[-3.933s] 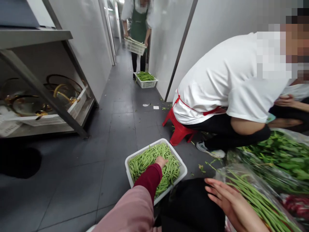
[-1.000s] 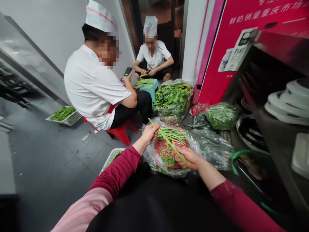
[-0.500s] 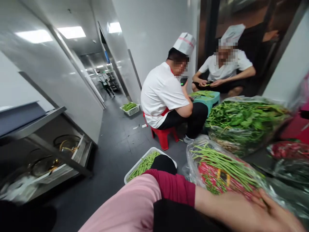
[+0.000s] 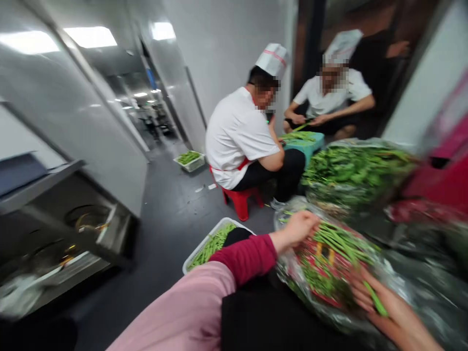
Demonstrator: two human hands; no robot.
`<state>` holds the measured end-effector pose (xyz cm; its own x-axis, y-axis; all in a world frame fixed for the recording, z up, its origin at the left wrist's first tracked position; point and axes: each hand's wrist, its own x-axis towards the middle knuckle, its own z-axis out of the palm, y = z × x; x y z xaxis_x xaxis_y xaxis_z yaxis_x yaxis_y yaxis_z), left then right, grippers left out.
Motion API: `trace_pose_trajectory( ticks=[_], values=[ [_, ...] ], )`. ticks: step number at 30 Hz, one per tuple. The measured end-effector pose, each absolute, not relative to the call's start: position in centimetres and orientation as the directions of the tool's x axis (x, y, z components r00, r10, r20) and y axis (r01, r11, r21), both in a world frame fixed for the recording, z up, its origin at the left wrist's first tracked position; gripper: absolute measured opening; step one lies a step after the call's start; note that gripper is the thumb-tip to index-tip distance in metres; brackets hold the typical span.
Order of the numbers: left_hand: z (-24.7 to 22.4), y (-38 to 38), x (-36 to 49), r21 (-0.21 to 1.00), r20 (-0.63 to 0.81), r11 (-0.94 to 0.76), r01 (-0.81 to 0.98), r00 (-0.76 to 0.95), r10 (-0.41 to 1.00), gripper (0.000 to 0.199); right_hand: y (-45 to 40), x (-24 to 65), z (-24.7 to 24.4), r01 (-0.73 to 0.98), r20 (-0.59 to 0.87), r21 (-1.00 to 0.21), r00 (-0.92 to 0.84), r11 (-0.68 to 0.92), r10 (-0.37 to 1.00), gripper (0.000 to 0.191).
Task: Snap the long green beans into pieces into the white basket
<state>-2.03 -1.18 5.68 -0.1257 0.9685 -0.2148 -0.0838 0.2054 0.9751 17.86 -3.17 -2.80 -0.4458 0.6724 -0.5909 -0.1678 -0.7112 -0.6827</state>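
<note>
My left hand is closed at the upper left end of a bundle of long green beans, fingers curled and slightly blurred. The beans lie over red packaging inside a clear plastic bag. At the bundle's lower right end is my right hand, its fingers round a few beans whose cut ends stick out past the thumb. Beside my knee sits a white basket of short bean pieces.
Ahead, one person sits on a red stool; another handles greens behind a teal stool. A large bag of leafy greens lies right. A second basket stands on the floor; a metal shelf is left.
My left hand has moved from the lower right to the upper left end of the bundle. My right hand shows clearly now, with beans in it. The view has shifted slightly right.
</note>
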Motion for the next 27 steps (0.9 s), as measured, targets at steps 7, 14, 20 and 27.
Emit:
trace_pose_trajectory(
  ticks=[7,14,20,27],
  values=[
    [6.2,0.8,-0.7,0.973,-0.23,0.231,0.008,-0.064,0.971,0.036,-0.9,17.0,0.8,-0.408,-0.329,-0.613,-0.646,-0.676,0.689,0.037],
    [6.0,1.5,0.0,0.876,-0.33,0.338,-0.345,0.083,0.94,0.033,-2.0,17.7,1.0,-0.358,-0.281,-0.626,-0.726,-0.693,0.628,0.021],
    [7.4,1.0,0.4,0.993,-0.116,0.113,-0.037,-0.097,0.989,0.025,-1.9,17.1,1.0,-0.313,-0.329,-0.754,-0.582,-0.578,0.744,0.023],
    [9.0,-4.2,3.1,0.738,0.297,-0.471,0.484,0.393,0.87,0.027,-1.4,16.5,0.0,-0.324,-0.474,-0.772,-0.28,-0.547,0.835,0.02]
  ],
)
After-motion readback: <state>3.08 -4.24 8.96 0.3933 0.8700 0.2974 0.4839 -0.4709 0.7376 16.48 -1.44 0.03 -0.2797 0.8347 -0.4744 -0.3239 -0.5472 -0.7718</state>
